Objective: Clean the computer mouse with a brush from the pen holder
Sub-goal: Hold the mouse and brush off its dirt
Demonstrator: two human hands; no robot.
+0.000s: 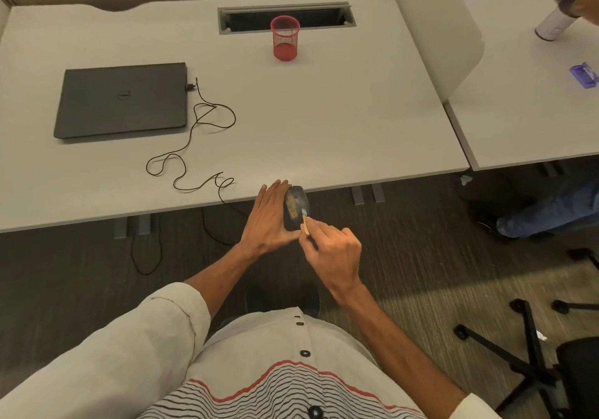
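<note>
Pinching the pale handle of a small brush (305, 226) between curled fingers and thumb, the right hand (334, 251) sits just below the middle of the frame, with the brush tip touching the near right part of the computer mouse (296, 206). Just left of it, the left hand (269, 216) lies flat against the mouse's left side, fingers straight and together, thumb stretched out along the mouse's near end. The dark mouse shows a yellowish patch on its upper face and sits at the near edge of the table (324, 111), partly past it over the carpet; whether it touches the table cannot be told. Its thin cable (191, 133) loops across the table at middle left up to a closed dark laptop (121, 99) in the upper left. A red mesh pen holder (285, 39) stands upright at upper centre, just in front of a cable slot (287, 17) in the table. An office chair base (525, 350) shows at lower right.
</note>
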